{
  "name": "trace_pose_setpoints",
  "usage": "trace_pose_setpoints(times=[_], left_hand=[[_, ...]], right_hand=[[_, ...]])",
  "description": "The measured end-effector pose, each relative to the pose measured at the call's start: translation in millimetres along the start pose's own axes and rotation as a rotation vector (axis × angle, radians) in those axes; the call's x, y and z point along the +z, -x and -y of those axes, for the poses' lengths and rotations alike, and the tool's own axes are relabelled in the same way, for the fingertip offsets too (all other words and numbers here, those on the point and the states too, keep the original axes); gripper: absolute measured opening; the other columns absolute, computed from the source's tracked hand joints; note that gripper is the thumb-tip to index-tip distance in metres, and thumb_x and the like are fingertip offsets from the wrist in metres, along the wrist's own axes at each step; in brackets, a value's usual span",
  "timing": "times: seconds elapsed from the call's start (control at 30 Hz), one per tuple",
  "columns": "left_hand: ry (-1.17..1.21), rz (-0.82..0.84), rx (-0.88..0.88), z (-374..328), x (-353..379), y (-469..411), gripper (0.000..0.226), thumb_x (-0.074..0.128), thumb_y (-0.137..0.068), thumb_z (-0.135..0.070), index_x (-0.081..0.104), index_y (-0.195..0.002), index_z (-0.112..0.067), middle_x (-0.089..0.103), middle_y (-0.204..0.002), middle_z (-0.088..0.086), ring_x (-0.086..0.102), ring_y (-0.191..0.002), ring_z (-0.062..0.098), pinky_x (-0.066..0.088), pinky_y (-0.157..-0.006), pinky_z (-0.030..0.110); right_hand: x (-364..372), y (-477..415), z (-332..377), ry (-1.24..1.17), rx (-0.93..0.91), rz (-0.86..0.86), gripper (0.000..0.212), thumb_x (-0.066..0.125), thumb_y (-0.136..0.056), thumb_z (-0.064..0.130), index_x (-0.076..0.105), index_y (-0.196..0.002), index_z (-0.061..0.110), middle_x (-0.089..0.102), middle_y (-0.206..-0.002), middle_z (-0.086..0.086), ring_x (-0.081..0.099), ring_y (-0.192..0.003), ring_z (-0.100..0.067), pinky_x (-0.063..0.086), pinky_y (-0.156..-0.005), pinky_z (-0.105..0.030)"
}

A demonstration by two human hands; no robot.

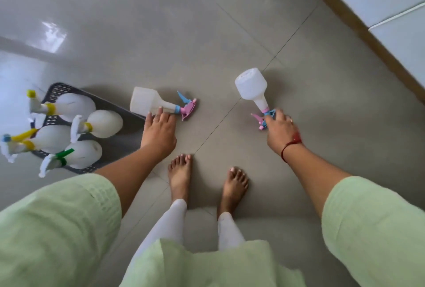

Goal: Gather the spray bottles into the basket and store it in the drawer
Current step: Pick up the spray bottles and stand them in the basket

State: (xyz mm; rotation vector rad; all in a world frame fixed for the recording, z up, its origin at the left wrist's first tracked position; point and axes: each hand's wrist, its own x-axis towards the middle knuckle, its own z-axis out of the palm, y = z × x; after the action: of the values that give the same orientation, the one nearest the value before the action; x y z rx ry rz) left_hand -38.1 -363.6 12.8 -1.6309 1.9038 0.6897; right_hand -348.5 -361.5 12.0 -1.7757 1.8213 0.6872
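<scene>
Both hands reach down to spray bottles on the floor

The grey tiled floor (207, 34) carries a dark basket (110, 146) at left holding four upright bottles (99, 123); beside it the left hand (158, 132) rests fingers on a lying bottle (149, 103), not closed round it, while the right hand (279, 129) grips another bottle (253, 86) by its neck

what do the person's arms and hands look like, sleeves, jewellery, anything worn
Both arms wear loose pale green sleeves of a light woven fabric that end around the elbow, leaving the forearms bare. The left hand is bare, with no visible ring or band. The right hand has a thin red thread bracelet around the wrist, and what looks like a small ring on one finger, too small to be sure. No gloves.
</scene>
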Motion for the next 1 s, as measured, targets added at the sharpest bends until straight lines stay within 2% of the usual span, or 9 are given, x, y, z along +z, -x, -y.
trace_pose_setpoints(times=[0.13, 0.23, 0.3, 0.4, 0.5, 0.6, 0.67, 0.8, 1.0], left_hand=[[-0.301, 0.036, 0.056, 2.1, 30.4, -52.2, 0.062, 0.043, -0.093, -0.013, 0.017, -0.149, -0.011, 0.021, -0.155, 0.01, 0.003, -0.15, 0.029, -0.003, -0.118, 0.054], [-0.334, 0.048, 0.002, -0.3, 43.2, -78.9, 0.06, 0.044, -0.092, -0.01, 0.021, -0.147, -0.01, 0.024, -0.153, 0.011, 0.001, -0.151, 0.029, -0.006, -0.117, 0.056], [-0.348, 0.066, -0.014, -3.9, 47.6, -89.2, 0.057, 0.045, -0.092, -0.01, 0.025, -0.145, -0.01, 0.028, -0.151, 0.01, 0.004, -0.151, 0.028, -0.007, -0.116, 0.058], [-0.318, 0.072, -0.043, -5.2, 50.1, -103.1, 0.049, 0.045, -0.092, -0.008, 0.034, -0.14, -0.012, 0.036, -0.146, 0.011, 0.014, -0.149, 0.029, -0.006, -0.115, 0.061], [-0.262, 0.05, -0.05, -0.3, 50.8, -114.9, 0.039, 0.044, -0.092, -0.008, 0.044, -0.13, -0.013, 0.049, -0.132, 0.011, 0.038, -0.136, 0.03, -0.007, -0.116, 0.06], [-0.18, -0.001, 0.013, 12.1, 54.7, -120.1, 0.032, 0.043, -0.092, -0.007, 0.047, -0.123, -0.012, 0.055, -0.12, 0.011, 0.05, -0.123, 0.032, -0.008, -0.117, 0.057], [-0.115, -0.031, 0.049, 19.9, 54.3, -119.5, 0.027, 0.045, -0.092, -0.008, 0.048, -0.119, -0.011, 0.056, -0.116, 0.013, 0.052, -0.119, 0.034, -0.005, -0.117, 0.056], [0.062, -0.121, 0.105, 26.3, 42.2, -108.9, 0.029, 0.05, -0.094, -0.019, 0.05, -0.122, -0.011, 0.056, -0.121, 0.014, 0.055, -0.117, 0.035, 0.007, -0.118, 0.053], [0.193, -0.149, 0.208, 26.2, 27.1, -74.3, 0.037, 0.056, -0.092, -0.019, 0.051, -0.126, -0.008, 0.056, -0.126, 0.014, 0.053, -0.121, 0.034, 0.018, -0.117, 0.045]], right_hand=[[44.5, -47.6, -17.7, 0.53, -0.437, -0.002, 0.046, 0.027, -0.099, 0.005, 0.027, -0.144, 0.012, 0.017, -0.157, -0.011, 0.03, -0.138, -0.038, 0.032, -0.107, -0.048], [58.1, -69.1, -27.7, 0.699, -0.504, -0.022, 0.045, 0.031, -0.1, 0.012, 0.026, -0.145, 0.016, 0.021, -0.157, -0.006, 0.041, -0.13, -0.031, 0.041, -0.095, -0.038], [58.7, -74.4, -30.9, 0.778, -0.504, -0.088, 0.043, 0.044, -0.096, 0.031, 0.036, -0.138, 0.028, 0.032, -0.152, 0.002, 0.05, -0.12, -0.02, 0.044, -0.089, -0.033], [56.9, -86.1, -34.6, 0.759, -0.471, -0.147, 0.052, 0.057, -0.087, 0.046, 0.041, -0.133, 0.029, 0.035, -0.15, 0.001, 0.049, -0.123, -0.023, 0.043, -0.098, -0.045], [61.6, -99.5, -31.2, 0.728, -0.448, -0.111, 0.064, 0.061, -0.085, 0.047, 0.033, -0.139, 0.026, 0.024, -0.156, -0.003, 0.035, -0.136, -0.04, 0.028, -0.106, -0.063], [61.5, -113.0, -26.4, 0.726, -0.416, -0.046, 0.068, 0.062, -0.085, 0.045, 0.028, -0.141, 0.026, 0.012, -0.158, -0.003, 0.024, -0.138, -0.049, 0.016, -0.106, -0.071], [59.5, -114.9, -24.8, 0.655, -0.367, 0.01, 0.065, 0.065, -0.085, 0.038, 0.031, -0.139, 0.026, 0.01, -0.159, -0.003, 0.031, -0.133, -0.048, 0.024, -0.106, -0.068], [61.5, -108.3, -15.2, 0.494, -0.317, 0.053, 0.051, 0.062, -0.087, 0.035, 0.039, -0.132, 0.025, 0.014, -0.158, -0.004, 0.048, -0.114, -0.037, 0.046, -0.083, -0.039], [75.9, -90.1, 11.9, 0.32, -0.289, 0.098, 0.05, 0.058, -0.09, 0.033, 0.04, -0.136, 0.022, 0.004, -0.161, -0.004, 0.049, -0.111, -0.035, 0.05, -0.084, -0.04]])
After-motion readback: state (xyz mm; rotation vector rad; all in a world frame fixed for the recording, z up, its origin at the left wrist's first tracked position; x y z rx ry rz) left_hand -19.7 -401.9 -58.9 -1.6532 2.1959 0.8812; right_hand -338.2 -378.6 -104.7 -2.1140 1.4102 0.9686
